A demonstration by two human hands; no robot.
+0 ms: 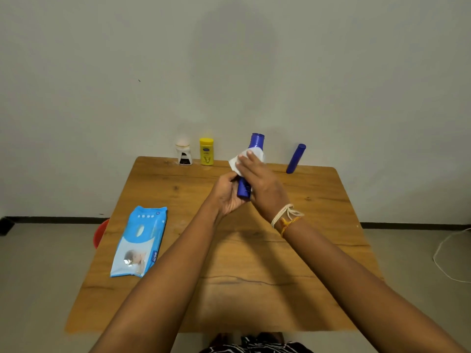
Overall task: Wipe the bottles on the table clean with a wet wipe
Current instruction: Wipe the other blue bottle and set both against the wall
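Note:
A blue bottle [256,143] is held tilted above the wooden table [229,263]. My left hand [226,197] grips its lower end from the left. My right hand [260,184] presses a white wet wipe [235,163] against the bottle's middle, so most of the body is hidden. At the table's far edge stand a white bottle [184,154] with a dark label and a yellow bottle [206,151]. A slim blue tube [295,158] leans at the far right.
A light blue pack of wet wipes [140,240] lies flat on the table's left side. A red object [100,233] shows on the floor past the left edge. A white cable [448,253] runs over the floor at the right.

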